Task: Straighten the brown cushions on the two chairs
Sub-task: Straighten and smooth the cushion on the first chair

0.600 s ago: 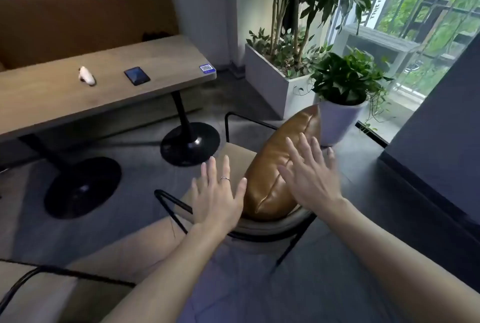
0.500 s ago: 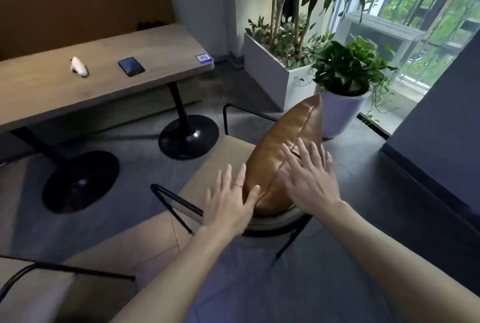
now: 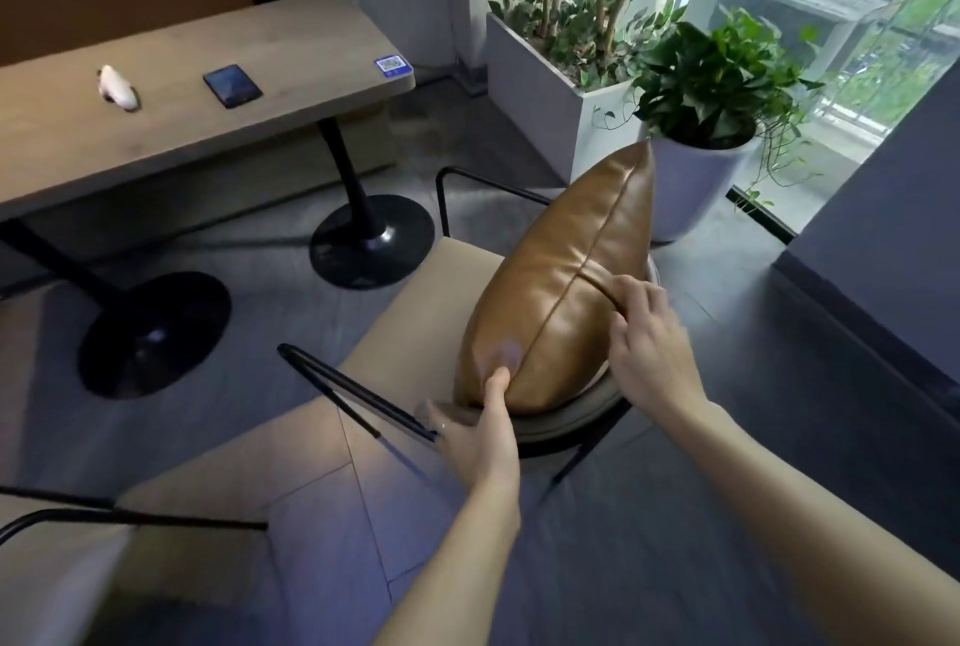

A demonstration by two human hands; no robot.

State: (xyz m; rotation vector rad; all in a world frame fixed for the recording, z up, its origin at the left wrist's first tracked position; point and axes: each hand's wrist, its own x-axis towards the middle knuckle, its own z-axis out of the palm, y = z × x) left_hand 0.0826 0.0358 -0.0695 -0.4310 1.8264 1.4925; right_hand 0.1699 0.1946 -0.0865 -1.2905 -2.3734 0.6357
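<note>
Fingers (image 3: 631, 289) of the right hand (image 3: 652, 349) are being closed on the cushion (image 3: 561, 282), left hand (image 3: 480, 437) pinching its 6 o'clock corner; cushion is being stood on edge on the chair (image 3: 415, 313).

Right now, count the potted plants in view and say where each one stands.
2. A tall plant in a rectangular white planter by the wall, and a leafy plant in a round white pot just behind the brown cushion. Others may lie outside the frame.
</note>
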